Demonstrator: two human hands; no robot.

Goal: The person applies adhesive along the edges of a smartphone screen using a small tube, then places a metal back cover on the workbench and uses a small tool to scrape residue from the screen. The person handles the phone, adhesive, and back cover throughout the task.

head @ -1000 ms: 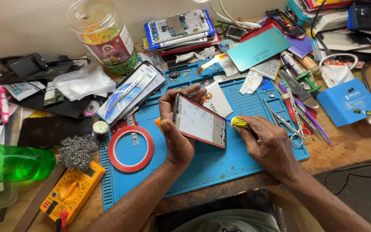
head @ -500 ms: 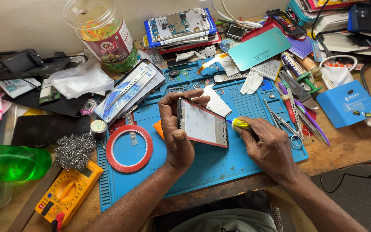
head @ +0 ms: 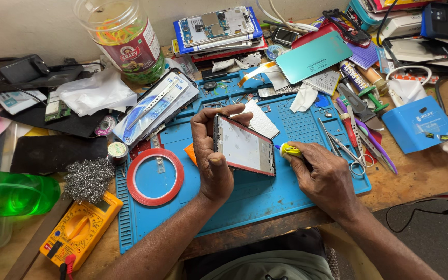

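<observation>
Head view shows the left hand (head: 212,158) clasping a red-edged phone frame (head: 245,145) upright over the blue mat (head: 245,199), thumb on its near edge, fingers curled over the top. Just right of it, the right hand (head: 325,176) is closed around a yellow-handled tool (head: 289,150), whose tip seems to meet the frame's side. Left of the left hand lies a red tape ring (head: 154,177); scissors (head: 346,150) lie beyond the right hand.
</observation>
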